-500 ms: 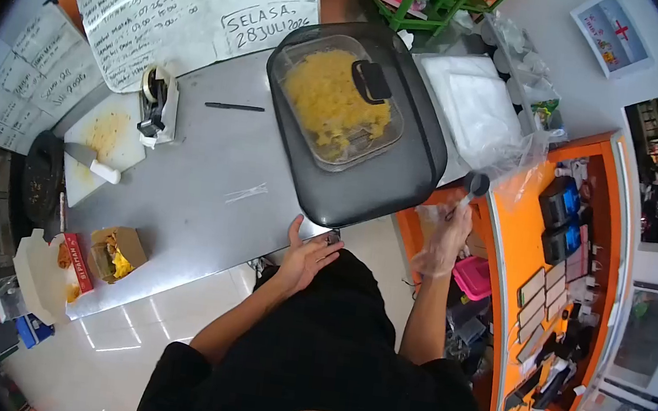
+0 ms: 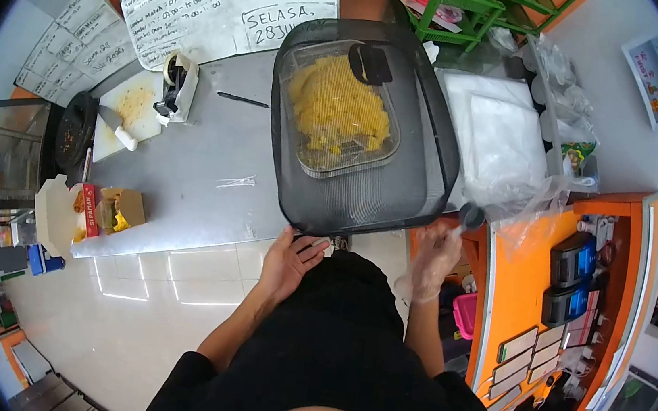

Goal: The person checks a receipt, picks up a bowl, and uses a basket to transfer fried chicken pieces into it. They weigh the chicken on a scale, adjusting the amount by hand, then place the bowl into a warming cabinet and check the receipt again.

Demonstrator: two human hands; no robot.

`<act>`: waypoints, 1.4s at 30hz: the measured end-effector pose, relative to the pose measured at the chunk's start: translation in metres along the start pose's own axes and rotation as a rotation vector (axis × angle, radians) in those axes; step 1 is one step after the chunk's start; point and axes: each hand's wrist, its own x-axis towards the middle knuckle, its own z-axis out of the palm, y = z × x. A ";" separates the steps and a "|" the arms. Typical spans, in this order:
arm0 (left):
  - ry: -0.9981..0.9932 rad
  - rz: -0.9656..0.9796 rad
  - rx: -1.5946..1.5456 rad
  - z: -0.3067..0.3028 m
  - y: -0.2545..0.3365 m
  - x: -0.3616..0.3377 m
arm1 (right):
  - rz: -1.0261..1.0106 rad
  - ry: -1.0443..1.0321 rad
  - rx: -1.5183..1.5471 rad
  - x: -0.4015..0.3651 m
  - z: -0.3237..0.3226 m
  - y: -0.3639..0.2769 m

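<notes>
While the left hand (image 2: pixel 290 260) is lying open with spread fingers at the table (image 2: pixel 185 189) edge, just beside the black mesh tray (image 2: pixel 362 201), probably for support, the gloved right hand (image 2: pixel 435 254) is gripping a small scoop (image 2: pixel 471 215) beyond the table's side. Yellow food (image 2: pixel 336 109) is sitting under 1 glass lid (image 2: pixel 377 142), so its kind is hard to tell.

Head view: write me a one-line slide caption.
Left hand at the front edge of a lidded black pan of yellow food; gloved right hand holds a small scoop.
</notes>
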 end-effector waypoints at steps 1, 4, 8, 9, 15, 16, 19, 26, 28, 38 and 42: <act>-0.020 0.033 0.000 0.008 0.003 -0.005 | -0.061 -0.068 -0.132 -0.004 -0.026 0.016; -0.060 0.106 -0.002 0.030 0.012 -0.015 | 0.064 -0.058 -0.152 -0.035 -0.030 0.027; -0.085 0.167 -0.046 0.049 0.029 -0.026 | -0.529 -0.475 -1.147 -0.035 0.038 -0.001; -0.082 0.171 -0.046 0.049 0.029 -0.027 | -0.891 -0.591 -1.270 -0.022 0.057 -0.004; -0.032 0.140 -0.081 0.052 0.023 -0.028 | -1.020 -0.862 -1.542 0.020 0.148 -0.029; -0.033 0.129 -0.081 0.053 0.023 -0.029 | -1.062 -0.840 -1.610 0.019 0.156 -0.023; -0.019 0.113 -0.083 0.057 0.020 -0.026 | -1.019 -0.835 -1.619 0.029 0.165 0.005; -0.074 0.036 -0.077 0.017 0.001 -0.010 | -1.100 -0.901 -1.630 -0.035 0.152 0.011; -0.058 0.030 -0.109 0.003 -0.002 0.000 | -1.080 -0.735 -1.673 -0.085 0.138 0.004; -0.694 0.232 0.481 -0.155 0.113 -0.129 | 0.064 -1.419 -0.770 -0.232 0.158 0.104; -0.347 0.583 0.514 -0.282 0.175 -0.232 | -0.172 -1.476 -1.081 -0.340 0.268 0.170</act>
